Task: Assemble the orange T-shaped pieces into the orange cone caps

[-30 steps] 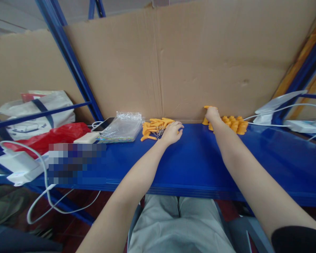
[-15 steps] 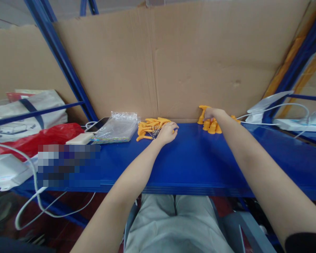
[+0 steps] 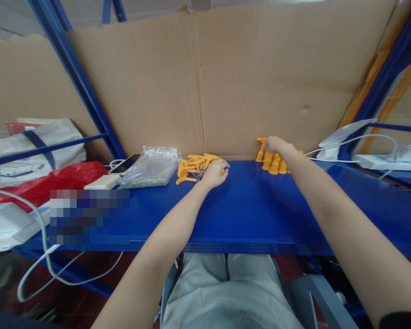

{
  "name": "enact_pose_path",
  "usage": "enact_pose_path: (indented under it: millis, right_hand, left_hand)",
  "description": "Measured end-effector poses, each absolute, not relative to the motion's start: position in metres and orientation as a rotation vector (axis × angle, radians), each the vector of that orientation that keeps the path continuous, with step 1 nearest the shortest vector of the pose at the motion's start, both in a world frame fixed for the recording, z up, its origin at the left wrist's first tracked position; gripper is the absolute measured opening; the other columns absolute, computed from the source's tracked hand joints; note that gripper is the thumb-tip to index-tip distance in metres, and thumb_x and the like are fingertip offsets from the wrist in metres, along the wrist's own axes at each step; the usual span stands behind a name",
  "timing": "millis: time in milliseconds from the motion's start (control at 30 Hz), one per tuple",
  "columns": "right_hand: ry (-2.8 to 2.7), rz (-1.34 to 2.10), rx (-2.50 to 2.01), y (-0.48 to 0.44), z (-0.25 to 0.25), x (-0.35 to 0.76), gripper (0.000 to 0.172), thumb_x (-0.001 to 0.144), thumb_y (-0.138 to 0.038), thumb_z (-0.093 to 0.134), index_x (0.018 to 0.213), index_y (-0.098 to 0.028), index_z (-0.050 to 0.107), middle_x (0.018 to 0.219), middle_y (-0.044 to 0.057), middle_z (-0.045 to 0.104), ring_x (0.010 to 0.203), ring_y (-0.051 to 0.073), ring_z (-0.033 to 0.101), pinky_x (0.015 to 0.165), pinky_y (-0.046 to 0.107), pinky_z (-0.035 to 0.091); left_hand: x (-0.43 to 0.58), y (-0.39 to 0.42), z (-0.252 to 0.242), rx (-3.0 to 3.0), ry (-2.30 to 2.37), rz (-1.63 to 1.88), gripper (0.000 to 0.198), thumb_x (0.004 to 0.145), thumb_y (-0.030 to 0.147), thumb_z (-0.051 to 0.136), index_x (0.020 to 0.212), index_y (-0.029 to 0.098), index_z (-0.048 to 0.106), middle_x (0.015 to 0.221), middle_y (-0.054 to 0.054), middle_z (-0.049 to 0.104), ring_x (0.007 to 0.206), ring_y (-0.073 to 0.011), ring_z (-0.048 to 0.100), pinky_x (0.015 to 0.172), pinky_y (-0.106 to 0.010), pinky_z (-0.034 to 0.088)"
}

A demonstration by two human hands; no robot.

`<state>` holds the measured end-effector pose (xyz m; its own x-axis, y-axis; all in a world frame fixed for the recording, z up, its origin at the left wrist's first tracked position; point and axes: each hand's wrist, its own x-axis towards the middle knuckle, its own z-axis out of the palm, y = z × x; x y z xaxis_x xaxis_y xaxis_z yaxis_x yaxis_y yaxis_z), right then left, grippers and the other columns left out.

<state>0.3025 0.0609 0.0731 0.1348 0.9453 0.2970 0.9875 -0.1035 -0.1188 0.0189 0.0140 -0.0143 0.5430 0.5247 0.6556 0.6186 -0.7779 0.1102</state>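
- In the head view, the loose orange pile [image 3: 184,170], with silvery chains [image 3: 199,174] among its pieces, lay on the blue shelf [image 3: 246,210]
- The left hand [image 3: 216,172] rested at the right edge of the pile, fingers bent, a bit of orange showing by them; whether it gripped a piece I could not tell
- The right hand [image 3: 275,144] was well to the right of the pile, its fingers curled at an upright orange piece [image 3: 260,153]; I could not tell whether they clasped it
- More standing orange pieces [image 3: 274,165] were clustered below that hand, right of the pile
- A clear plastic packet [image 3: 150,171] lay just left of the pile, a cardboard panel [image 3: 239,82] behind it
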Motion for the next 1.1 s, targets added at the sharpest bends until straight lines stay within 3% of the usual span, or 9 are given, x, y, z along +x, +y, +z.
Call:
enact_pose_path:
  millis: [167,367,500,633,867,967,1100]
  right_hand:
    - [-1.823,-0.447,-2.227,0.037,0.088,0.295,0.036,0.093,-0.017,0.059,0.126,-0.005,0.067,0.12,0.027,0.068,0.119,0.034,0.064,0.098,0.042,0.049]
    - [-1.816,-0.506,-2.014,0.006,0.104,0.271,0.032,0.095,-0.013,0.052,0.122,-0.001,0.065,0.123,0.028,0.065,0.123,0.037,0.059,0.105,0.049,0.04]
    - [-1.835,-0.43,-1.895,-0.017,0.099,0.249,0.03,0.094,-0.014,0.051,0.117,-0.009,0.069,0.119,0.022,0.067,0.118,0.035,0.059,0.103,0.05,0.038]
    - [-1.873,-0.374,-1.845,-0.036,0.076,0.23,0.032,0.091,-0.011,0.048,0.11,-0.017,0.073,0.112,0.016,0.072,0.114,0.034,0.062,0.102,0.05,0.038]
    - [-2.028,-0.265,-1.852,-0.044,0.039,0.226,0.029,0.09,-0.01,0.051,0.104,-0.02,0.074,0.109,0.015,0.074,0.114,0.033,0.065,0.1,0.046,0.041]
    - [-2.061,-0.219,-1.815,-0.04,0.034,0.23,0.03,0.088,-0.01,0.053,0.109,-0.021,0.072,0.116,0.013,0.073,0.114,0.029,0.065,0.096,0.041,0.046]
    - [-2.01,-0.127,-1.792,-0.032,0.027,0.234,0.038,0.087,-0.013,0.058,0.125,-0.013,0.065,0.124,0.017,0.069,0.113,0.026,0.066,0.094,0.034,0.049]
  left_hand:
    - [0.015,0.013,-0.011,-2.565,-1.157,-0.987,0.026,0.085,0.007,0.054,0.097,0.019,0.074,0.111,-0.009,0.074,0.11,-0.0242,0.067,0.102,-0.041,0.051]
    - [0.009,0.009,-0.013,-2.477,-1.423,-0.906,0.034,0.079,0.002,0.057,0.101,0.024,0.073,0.12,-0.009,0.072,0.118,-0.0302,0.063,0.099,-0.048,0.049]
    - [0.005,0.01,-0.016,-2.449,-1.49,-0.78,0.037,0.077,0.002,0.059,0.104,0.023,0.072,0.119,-0.011,0.072,0.119,-0.0321,0.061,0.101,-0.051,0.045]
    - [0.004,0.01,-0.017,-2.423,-1.538,-0.744,0.029,0.08,0.004,0.057,0.095,0.022,0.072,0.118,-0.011,0.072,0.12,-0.0339,0.06,0.103,-0.056,0.042]
    - [0.006,0.013,-0.018,-2.419,-1.564,-0.733,0.023,0.081,0.008,0.06,0.097,0.019,0.072,0.123,-0.015,0.068,0.124,-0.0364,0.056,0.105,-0.059,0.041]
    - [0.003,0.016,-0.021,-2.421,-1.538,-0.756,0.02,0.081,0.01,0.062,0.096,0.02,0.071,0.121,-0.015,0.068,0.125,-0.0365,0.055,0.107,-0.062,0.039]
    - [0.003,0.017,-0.021,-2.447,-1.565,-0.841,0.007,0.083,0.013,0.065,0.083,0.019,0.068,0.116,-0.013,0.068,0.121,-0.0345,0.056,0.108,-0.064,0.037]
